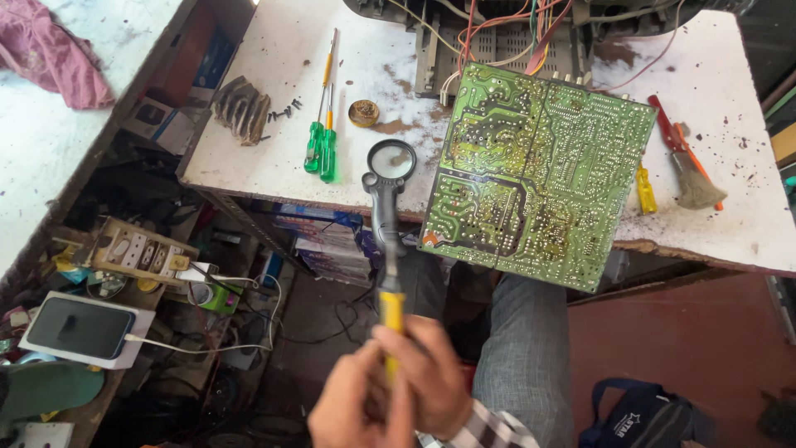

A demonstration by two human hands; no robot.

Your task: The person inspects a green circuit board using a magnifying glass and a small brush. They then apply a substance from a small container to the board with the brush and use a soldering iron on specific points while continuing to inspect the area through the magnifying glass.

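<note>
While both hands meet low in the view, the left hand [352, 406] and right hand [431, 377] close together around the yellow handle end of a black-framed round magnifying glass [388, 195], fingers wrapped on the grip. Long axis of the tool runs straight up and away from the hands, lens end farthest out, over the worn white worktable's [274, 158] near edge. Just right of the lens, close but not clearly touching, lies a large green printed circuit board [535, 174], solder side up, tilted and overhanging the table edge above a grey-trousered knee [526, 357]. Right hand sits nearer the board. Left of the lens: two green-handled screwdrivers [322, 137] and a small round brass-coloured tin [363, 112]. Far right: a red-handled brush [686, 162]. Tangled wires [506, 25] feed in behind the board.
</note>
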